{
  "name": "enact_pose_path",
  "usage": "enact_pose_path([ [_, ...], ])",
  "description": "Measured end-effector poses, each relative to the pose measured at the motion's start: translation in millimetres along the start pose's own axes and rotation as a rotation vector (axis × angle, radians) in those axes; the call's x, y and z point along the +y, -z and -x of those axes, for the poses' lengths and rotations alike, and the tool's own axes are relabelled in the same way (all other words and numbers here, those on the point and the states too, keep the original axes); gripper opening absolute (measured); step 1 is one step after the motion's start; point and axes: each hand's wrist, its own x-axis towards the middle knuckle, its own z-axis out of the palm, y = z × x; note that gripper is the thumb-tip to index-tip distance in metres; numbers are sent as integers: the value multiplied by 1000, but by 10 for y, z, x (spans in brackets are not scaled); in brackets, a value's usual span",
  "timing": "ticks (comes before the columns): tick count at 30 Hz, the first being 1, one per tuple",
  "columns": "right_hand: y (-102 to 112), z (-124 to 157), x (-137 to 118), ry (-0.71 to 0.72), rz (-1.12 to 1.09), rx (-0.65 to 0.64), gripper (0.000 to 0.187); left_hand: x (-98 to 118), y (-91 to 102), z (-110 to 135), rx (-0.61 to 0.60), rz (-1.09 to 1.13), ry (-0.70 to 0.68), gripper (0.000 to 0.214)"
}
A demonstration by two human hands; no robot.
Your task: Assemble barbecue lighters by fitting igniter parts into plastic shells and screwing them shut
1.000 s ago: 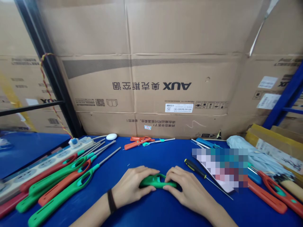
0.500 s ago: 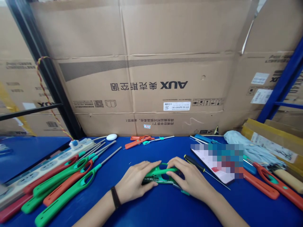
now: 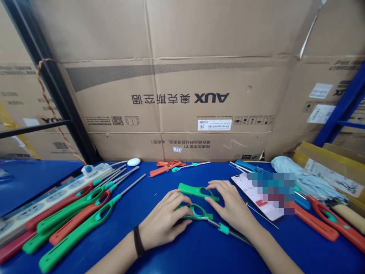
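Observation:
My left hand point(image 3: 167, 215) is closed over the handle of an opened green stick lighter point(image 3: 202, 217), whose metal tube and teal collar point(image 3: 224, 228) point right beneath my right wrist. Its fingers cover much of the handle's inside. Between thumb and fingertips, my right hand point(image 3: 229, 201) pinches the loop end of a loose green half shell point(image 3: 191, 189). The shell is apart from the lighter's body, just beyond it. A screwdriver point(image 3: 264, 215) lies beside my right hand, which hides its handle.
Several stick lighters point(image 3: 76, 232) lie at left by a white power strip point(image 3: 64, 194). Orange lighter parts point(image 3: 168, 167) lie at the back. At right are a phone point(image 3: 242, 182), an orange lighter point(image 3: 316, 222) and an umbrella point(image 3: 302, 175). A cardboard wall point(image 3: 176, 76) stands behind.
The green half shell has come off the lighter and moved away from it in my right hand. The lighter's open inside and metal tube now show. The view has shifted slightly.

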Motion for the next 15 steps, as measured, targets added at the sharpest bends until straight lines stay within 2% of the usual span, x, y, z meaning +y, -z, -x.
enact_pose_path([
  [2,34,18,-85,35,-31,-71,4,-9,-22,6,-4,-1,10,10],
  [4,57,40,-168,76,-63,-171,9,-21,-33,14,-5,-4,21,10],
  [7,71,74,-226,61,-73,-274,9,-29,-34,27,-25,-4,28,12],
  [12,102,95,-208,-22,-70,-353,4,-38,-41,41,-104,31,58,19],
  [15,115,89,-211,-39,-84,-367,5,-49,-64,43,-96,76,75,20],
])
